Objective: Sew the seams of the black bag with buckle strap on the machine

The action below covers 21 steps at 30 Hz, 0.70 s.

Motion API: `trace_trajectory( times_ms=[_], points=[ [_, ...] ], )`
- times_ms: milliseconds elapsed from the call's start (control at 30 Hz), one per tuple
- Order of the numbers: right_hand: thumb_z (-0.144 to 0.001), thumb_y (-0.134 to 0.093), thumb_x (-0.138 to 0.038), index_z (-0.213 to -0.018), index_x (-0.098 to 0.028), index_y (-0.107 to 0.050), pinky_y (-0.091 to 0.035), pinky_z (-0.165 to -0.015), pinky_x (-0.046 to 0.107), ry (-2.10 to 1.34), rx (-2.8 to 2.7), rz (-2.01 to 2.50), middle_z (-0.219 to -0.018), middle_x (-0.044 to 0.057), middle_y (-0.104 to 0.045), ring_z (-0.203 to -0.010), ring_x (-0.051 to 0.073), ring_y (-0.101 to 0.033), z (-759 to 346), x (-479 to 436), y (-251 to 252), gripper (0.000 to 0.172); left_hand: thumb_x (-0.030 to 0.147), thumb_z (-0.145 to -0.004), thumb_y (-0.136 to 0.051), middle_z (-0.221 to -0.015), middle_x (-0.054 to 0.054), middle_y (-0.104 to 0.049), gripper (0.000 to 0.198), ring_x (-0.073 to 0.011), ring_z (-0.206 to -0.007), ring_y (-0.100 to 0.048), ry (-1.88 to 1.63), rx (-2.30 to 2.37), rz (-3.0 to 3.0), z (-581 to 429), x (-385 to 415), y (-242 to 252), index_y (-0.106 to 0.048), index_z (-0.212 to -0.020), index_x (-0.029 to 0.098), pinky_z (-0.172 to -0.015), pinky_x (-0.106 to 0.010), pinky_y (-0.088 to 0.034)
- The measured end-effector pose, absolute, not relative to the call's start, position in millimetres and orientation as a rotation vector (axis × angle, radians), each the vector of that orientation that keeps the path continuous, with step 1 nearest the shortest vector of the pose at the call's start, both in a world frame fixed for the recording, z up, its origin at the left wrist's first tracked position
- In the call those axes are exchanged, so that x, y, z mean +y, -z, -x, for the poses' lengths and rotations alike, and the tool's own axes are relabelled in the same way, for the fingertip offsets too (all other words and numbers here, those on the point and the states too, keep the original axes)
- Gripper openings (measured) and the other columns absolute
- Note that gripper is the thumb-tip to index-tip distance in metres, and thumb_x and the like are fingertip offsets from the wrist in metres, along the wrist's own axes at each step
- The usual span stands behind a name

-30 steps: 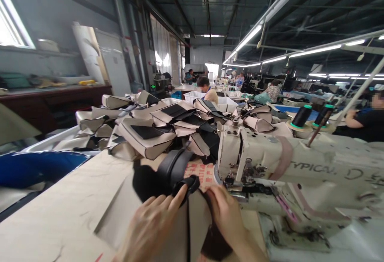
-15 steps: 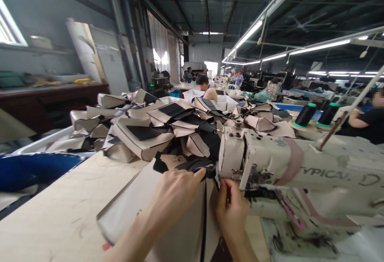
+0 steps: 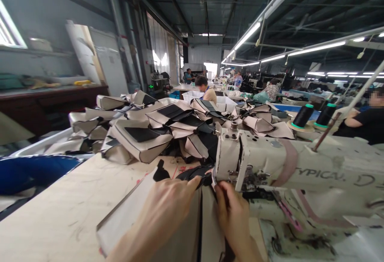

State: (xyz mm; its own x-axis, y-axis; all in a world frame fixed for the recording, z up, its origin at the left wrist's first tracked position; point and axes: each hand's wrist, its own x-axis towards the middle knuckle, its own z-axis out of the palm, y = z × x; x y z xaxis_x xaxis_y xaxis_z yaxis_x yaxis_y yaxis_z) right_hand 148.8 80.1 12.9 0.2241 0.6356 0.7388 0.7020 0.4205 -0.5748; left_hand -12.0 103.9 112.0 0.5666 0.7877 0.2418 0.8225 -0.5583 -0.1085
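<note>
A beige bag [image 3: 129, 208] with dark edging lies on the table in front of the sewing machine [image 3: 267, 152]. My left hand [image 3: 169, 202] rests over its upper part, fingers closed on the bag near a black strap [image 3: 192, 173]. Close beside the machine's needle area, my right hand [image 3: 235, 214] pinches the bag's right edge between thumb and fingers. The needle and the exact spot under the presser foot are hidden from me.
Behind the machine, finished-looking beige and black bags [image 3: 141, 136] are heaped up. Black thread cones [image 3: 303, 116] stand at the right. A blue-lined container [image 3: 39, 174] is at the left. Co-workers sit farther off, one person in dark clothing [image 3: 364, 118] at the right edge.
The bag and both hands have shifted slightly down, toward me. Red marks on the table now show behind the bag. Both hands keep their hold.
</note>
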Motion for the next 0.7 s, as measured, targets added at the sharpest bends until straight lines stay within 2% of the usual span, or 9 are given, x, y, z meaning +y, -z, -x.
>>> trace_trajectory(
  times_ms=[167, 433, 600, 700],
  points=[
    [-0.094, -0.039, -0.024, -0.097, -0.018, -0.058, -0.043, -0.061, 0.020, -0.046, -1.492, 1.256, -0.078, 0.002, -0.066, -0.065, 0.013, -0.062, -150.5, 78.6, -17.8, 0.020, 0.012, -0.080, -0.042, -0.061, 0.001, -0.062, 0.040, -0.0156, -0.056, -0.057, 0.164, -1.251, 2.610, 14.8, 94.6, -108.4, -0.053, -0.117, 0.023, -0.052, -0.026, -0.031],
    [-0.094, -0.038, -0.029, -0.090, -0.018, -0.058, -0.040, -0.055, 0.022, 0.171, -1.287, 1.381, -0.076, 0.002, -0.066, -0.064, 0.015, -0.063, -136.4, 81.7, -18.2, 0.023, 0.010, -0.083, -0.041, -0.061, 0.002, -0.063, 0.030, -0.0165, -0.056, -0.060, 0.291, -1.208, 2.502, 9.0, 105.1, -115.1, -0.057, -0.105, 0.023, -0.050, -0.027, -0.027],
    [-0.094, -0.039, -0.032, -0.103, -0.020, -0.056, -0.042, -0.059, 0.020, -0.088, -1.393, 1.328, -0.086, 0.002, -0.067, -0.072, 0.014, -0.063, -139.7, 76.1, -21.8, 0.023, 0.004, -0.076, -0.045, -0.057, 0.003, -0.060, 0.034, -0.0159, -0.049, -0.057, 0.346, -1.092, 2.519, 11.2, 88.8, -122.4, -0.056, -0.105, 0.017, -0.047, -0.026, -0.031],
    [-0.091, -0.045, -0.037, -0.105, -0.024, -0.057, -0.042, -0.058, 0.018, -0.235, -1.395, 1.320, -0.086, 0.000, -0.066, -0.069, 0.012, -0.062, -143.6, 73.3, -25.0, 0.022, 0.002, -0.075, -0.041, -0.055, 0.002, -0.059, 0.031, -0.0148, -0.044, -0.054, 0.410, -1.019, 2.514, 10.4, 80.3, -125.7, -0.058, -0.097, 0.016, -0.044, -0.026, -0.031]
  ],
)
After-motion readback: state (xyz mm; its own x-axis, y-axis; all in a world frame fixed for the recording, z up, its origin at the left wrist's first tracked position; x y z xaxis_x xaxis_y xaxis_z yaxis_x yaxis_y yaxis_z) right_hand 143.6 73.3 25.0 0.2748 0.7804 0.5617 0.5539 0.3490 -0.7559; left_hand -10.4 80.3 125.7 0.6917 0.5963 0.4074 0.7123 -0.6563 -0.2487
